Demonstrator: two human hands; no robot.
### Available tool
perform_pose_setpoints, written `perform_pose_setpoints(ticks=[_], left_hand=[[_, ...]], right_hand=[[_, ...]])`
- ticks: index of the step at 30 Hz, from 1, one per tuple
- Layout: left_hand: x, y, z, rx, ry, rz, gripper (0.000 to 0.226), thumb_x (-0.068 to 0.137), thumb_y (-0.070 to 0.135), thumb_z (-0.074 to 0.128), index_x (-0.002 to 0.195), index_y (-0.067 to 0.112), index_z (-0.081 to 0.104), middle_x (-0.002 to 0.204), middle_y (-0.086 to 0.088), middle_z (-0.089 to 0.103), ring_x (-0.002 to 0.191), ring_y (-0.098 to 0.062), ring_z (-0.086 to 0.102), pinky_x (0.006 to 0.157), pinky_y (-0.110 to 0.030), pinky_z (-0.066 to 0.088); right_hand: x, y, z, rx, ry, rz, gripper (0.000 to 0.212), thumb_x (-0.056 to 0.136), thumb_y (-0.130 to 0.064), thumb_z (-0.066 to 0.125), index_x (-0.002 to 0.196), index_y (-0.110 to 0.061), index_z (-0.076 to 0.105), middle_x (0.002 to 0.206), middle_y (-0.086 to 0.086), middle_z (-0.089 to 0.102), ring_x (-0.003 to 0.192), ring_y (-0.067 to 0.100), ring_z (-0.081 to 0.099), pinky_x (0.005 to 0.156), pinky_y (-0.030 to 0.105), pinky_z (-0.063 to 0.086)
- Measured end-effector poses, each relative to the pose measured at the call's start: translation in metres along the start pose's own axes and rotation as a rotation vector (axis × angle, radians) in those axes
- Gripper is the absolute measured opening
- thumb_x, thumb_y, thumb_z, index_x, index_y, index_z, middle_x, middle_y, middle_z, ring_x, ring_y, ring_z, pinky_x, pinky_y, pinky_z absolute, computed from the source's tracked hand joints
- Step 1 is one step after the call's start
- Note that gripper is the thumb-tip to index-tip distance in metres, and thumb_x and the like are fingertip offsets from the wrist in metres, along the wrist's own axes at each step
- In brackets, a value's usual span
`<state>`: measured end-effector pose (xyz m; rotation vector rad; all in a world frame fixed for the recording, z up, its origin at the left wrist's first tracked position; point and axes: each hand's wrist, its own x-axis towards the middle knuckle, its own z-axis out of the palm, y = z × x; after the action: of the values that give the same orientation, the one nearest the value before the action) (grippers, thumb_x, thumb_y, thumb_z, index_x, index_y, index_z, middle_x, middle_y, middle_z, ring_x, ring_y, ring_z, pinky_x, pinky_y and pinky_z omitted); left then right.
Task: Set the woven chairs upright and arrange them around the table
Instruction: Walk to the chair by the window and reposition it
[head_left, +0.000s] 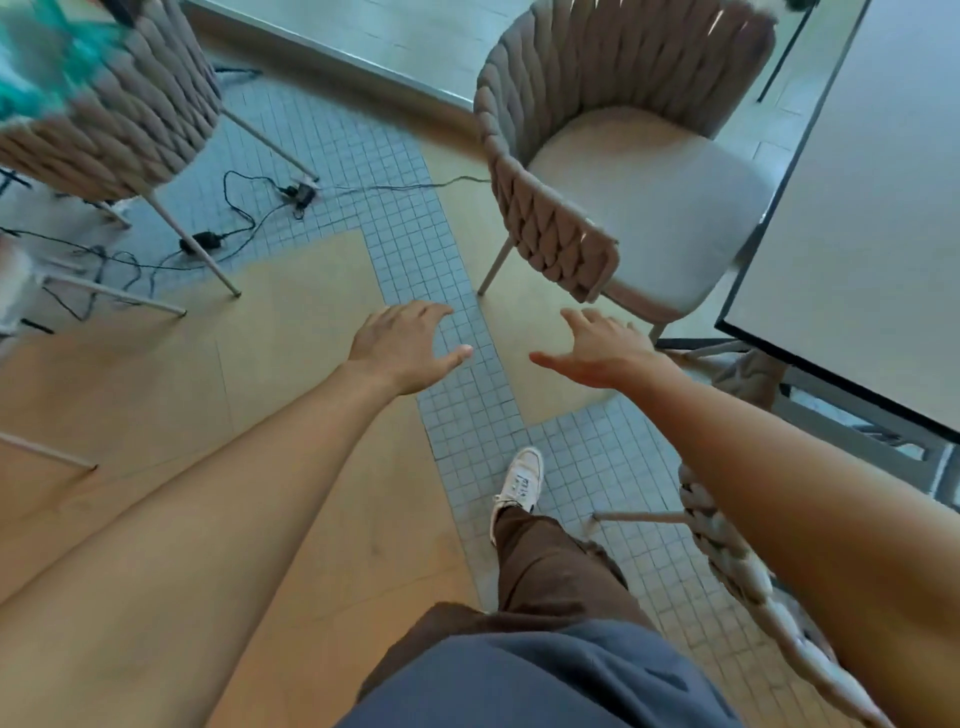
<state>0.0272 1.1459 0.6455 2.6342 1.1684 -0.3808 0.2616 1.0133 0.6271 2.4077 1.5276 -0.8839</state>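
A woven taupe chair (561, 156) with a pale cushion stands upright beside the white table (872, 218) at the right. Both my arms reach forward over the floor. My left hand (405, 348) is open, fingers spread, holding nothing, left of the chair's front leg. My right hand (597, 348) is open too, just below the chair's woven armrest and not touching it. Another woven chair (130, 104) stands at the upper left on thin legs. Part of a third woven chair (737, 561) shows at the lower right, partly hidden behind my right forearm.
Black cables and power adapters (208, 239) lie tangled on the tiled floor between the two far chairs. More thin chair legs (114, 296) cross the left edge. A metal threshold (337, 57) runs along the back. My white shoe (519, 478) steps on the tiles.
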Motion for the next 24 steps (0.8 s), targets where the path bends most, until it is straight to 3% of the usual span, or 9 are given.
perform_pose_setpoints(ticks=[10,16,24], left_hand=[[0.132,-0.01,-0.056,0.001,0.05,0.097,0.075,0.089,0.073,0.047,0.149,0.028,0.042,0.149,0.0,0.051,0.137,-0.023,0.047,0.11,-0.046,0.037],[0.198,-0.029,-0.072,0.026,0.03,0.224,0.074,0.09,0.071,0.049,0.148,0.025,0.045,0.146,-0.001,0.053,0.133,-0.024,0.049,0.108,-0.044,0.039],[0.326,-0.08,-0.116,0.131,-0.026,0.472,0.073,0.09,0.068,0.053,0.148,0.024,0.046,0.148,-0.002,0.053,0.133,-0.025,0.049,0.109,-0.045,0.039]], right_hand=[[0.091,0.004,-0.088,0.054,0.074,0.049,0.101,0.087,-0.083,0.047,0.164,-0.025,0.017,0.167,0.006,0.029,0.15,0.031,0.031,0.12,0.055,0.028],[0.137,-0.008,-0.099,0.101,0.066,0.106,0.093,0.086,-0.081,0.049,0.159,-0.026,0.026,0.156,0.006,0.044,0.143,0.03,0.04,0.116,0.055,0.032],[0.202,-0.044,-0.109,0.161,0.054,0.325,0.097,0.087,-0.081,0.048,0.161,-0.023,0.022,0.162,0.009,0.035,0.149,0.031,0.028,0.12,0.056,0.025]])
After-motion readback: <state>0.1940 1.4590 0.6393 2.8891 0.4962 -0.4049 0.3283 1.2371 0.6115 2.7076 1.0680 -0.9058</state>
